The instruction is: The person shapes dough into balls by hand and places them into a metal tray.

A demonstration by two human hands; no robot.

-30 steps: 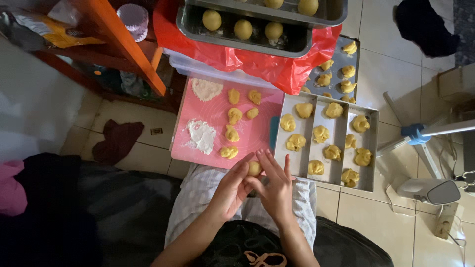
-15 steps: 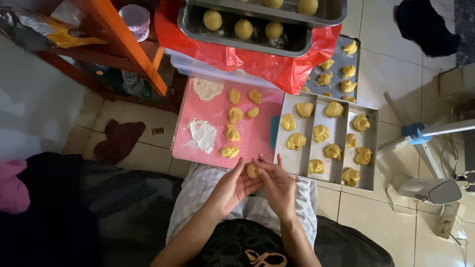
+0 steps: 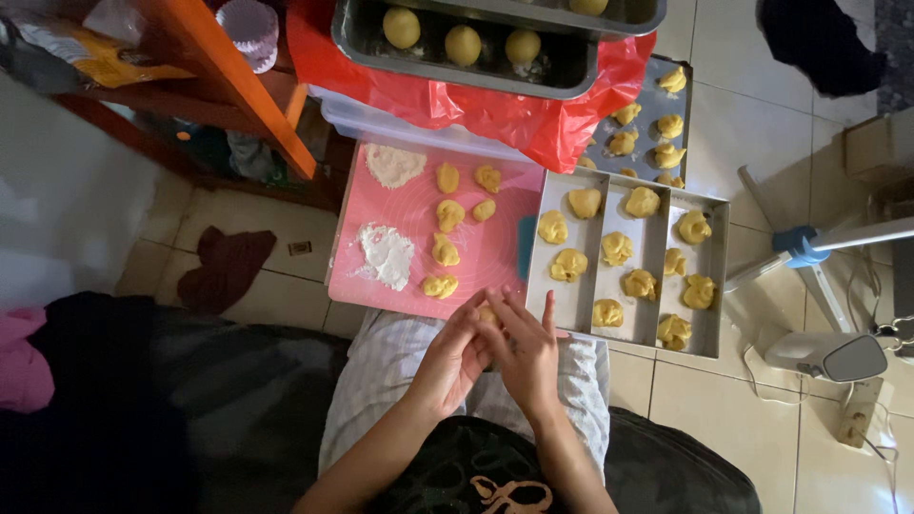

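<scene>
Head camera looks down on our two hands meeting over our lap. Our left hand [image 3: 455, 360] and right hand [image 3: 526, 350] cup a small yellow dough piece [image 3: 487, 313] between them, fingers pressed around it, right fingertips partly spread upward. Just ahead lies a pink mat [image 3: 495, 252] with several dough lumps and two flour piles [image 3: 387, 255]. Beside it on our right sits a metal tray [image 3: 709, 328] filled with shaped dough pieces. A red plastic bag [image 3: 533, 114] lies farther off under a deep pan.
</scene>
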